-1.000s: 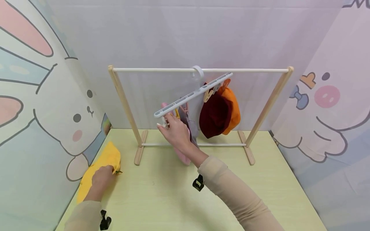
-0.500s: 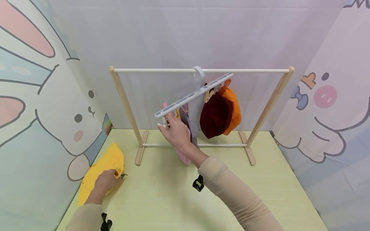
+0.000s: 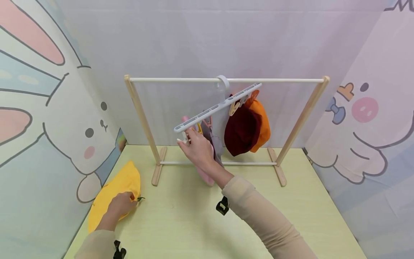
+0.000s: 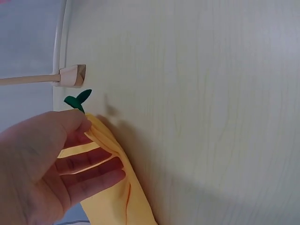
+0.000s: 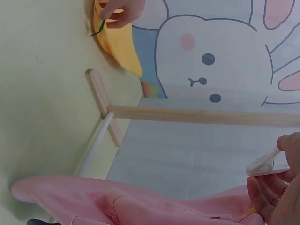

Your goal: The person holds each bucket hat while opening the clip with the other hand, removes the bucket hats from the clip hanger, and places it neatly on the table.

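My left hand [image 3: 121, 205] pinches the edge of a yellow fabric hat [image 3: 111, 194] at the left side of the table. A green sprout-shaped tip [image 4: 77, 101] stands out beside the thumb in the left wrist view. Up at the near-left end of a pale grey clip hanger [image 3: 218, 107], my right hand [image 3: 198, 149] pinches a white clip [image 5: 262, 164]. Just beyond that hand hang a pink hat [image 5: 140, 197] and a lavender one, partly hidden by it. On the hanger's far half, a maroon hat [image 3: 238, 138] and an orange hat [image 3: 263, 124] hang from clips.
The hanger hooks over the white top rail [image 3: 174, 80] of a wooden rack, slanting toward me at its left end. Wooden feet [image 3: 158, 169] and a low white bar [image 3: 249, 163] brace the rack. Printed cartoon cloths wall in both sides.
My left hand has shifted slightly right and toward me, drawing the yellow hat's edge and green tip along. The right hand stays at the white clip, and the hanging hats look unchanged.
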A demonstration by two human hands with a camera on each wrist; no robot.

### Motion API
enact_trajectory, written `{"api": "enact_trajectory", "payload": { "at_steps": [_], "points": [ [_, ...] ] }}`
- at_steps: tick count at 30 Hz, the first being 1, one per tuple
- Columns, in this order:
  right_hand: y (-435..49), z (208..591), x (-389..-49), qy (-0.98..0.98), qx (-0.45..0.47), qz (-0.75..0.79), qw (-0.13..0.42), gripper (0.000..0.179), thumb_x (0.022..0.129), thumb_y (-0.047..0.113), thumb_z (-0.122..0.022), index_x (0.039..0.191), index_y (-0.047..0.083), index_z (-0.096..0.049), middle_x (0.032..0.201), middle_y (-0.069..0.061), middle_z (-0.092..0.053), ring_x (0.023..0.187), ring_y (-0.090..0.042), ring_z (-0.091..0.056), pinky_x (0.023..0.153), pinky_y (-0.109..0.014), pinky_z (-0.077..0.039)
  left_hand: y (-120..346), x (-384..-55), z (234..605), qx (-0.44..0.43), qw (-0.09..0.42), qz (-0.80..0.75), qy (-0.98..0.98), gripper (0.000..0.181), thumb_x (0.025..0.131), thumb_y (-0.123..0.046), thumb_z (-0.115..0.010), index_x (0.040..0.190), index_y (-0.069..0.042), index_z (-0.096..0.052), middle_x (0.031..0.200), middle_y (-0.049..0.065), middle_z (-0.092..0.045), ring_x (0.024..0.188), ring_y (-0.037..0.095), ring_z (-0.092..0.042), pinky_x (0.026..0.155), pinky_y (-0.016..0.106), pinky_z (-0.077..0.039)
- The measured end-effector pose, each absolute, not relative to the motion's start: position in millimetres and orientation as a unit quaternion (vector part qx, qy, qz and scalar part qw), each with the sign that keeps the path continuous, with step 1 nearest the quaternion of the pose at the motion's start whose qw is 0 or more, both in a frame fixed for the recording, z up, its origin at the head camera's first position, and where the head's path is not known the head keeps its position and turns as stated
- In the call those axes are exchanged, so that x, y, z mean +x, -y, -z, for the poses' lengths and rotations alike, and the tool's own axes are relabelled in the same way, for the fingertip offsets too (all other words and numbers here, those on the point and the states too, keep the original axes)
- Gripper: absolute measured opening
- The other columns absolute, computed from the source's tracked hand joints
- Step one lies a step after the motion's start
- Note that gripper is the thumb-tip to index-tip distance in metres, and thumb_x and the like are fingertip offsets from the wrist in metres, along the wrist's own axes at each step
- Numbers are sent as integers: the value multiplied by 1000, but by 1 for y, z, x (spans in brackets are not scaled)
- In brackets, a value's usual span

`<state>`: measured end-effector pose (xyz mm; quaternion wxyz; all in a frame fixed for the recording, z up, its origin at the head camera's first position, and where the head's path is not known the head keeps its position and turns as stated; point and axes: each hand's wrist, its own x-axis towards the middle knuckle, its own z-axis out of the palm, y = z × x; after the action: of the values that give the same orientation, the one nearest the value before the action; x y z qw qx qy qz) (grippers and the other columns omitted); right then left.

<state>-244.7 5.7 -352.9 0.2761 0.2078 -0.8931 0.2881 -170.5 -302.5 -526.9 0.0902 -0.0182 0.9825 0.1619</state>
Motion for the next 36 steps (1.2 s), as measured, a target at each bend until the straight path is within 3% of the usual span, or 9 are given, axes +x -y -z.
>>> {"api": "enact_trajectory", "payload": {
  "at_steps": [11, 24, 36],
  "points": [
    [-2, 350, -245, 888, 207, -291, 288, 28, 81, 35, -68, 100, 16, -58, 76, 4, -59, 65, -8, -56, 51, -27, -44, 302, -166, 530, -6, 70, -148, -986, 17, 78, -17, -63, 87, -2, -61, 73, 7, -58, 62, 22, -50, 56, 37, -40],
    [-2, 347, -243, 887, 218, -288, 288, 27, 83, 36, -65, 96, 14, -58, 73, 5, -55, 60, -7, -52, 50, -27, -42, 300, -165, 529, -10, 82, -153, -985, 18, 78, -15, -65, 89, -1, -62, 78, 9, -61, 63, 22, -51, 58, 41, -44],
    [2, 342, -247, 877, 233, -299, 295, 31, 82, 32, -66, 103, 9, -59, 76, 2, -59, 58, -7, -51, 50, -26, -44, 303, -169, 533, -3, 82, -146, -986, 18, 79, -16, -65, 89, -2, -63, 78, 8, -62, 63, 22, -53, 58, 41, -44]
  ]
}}
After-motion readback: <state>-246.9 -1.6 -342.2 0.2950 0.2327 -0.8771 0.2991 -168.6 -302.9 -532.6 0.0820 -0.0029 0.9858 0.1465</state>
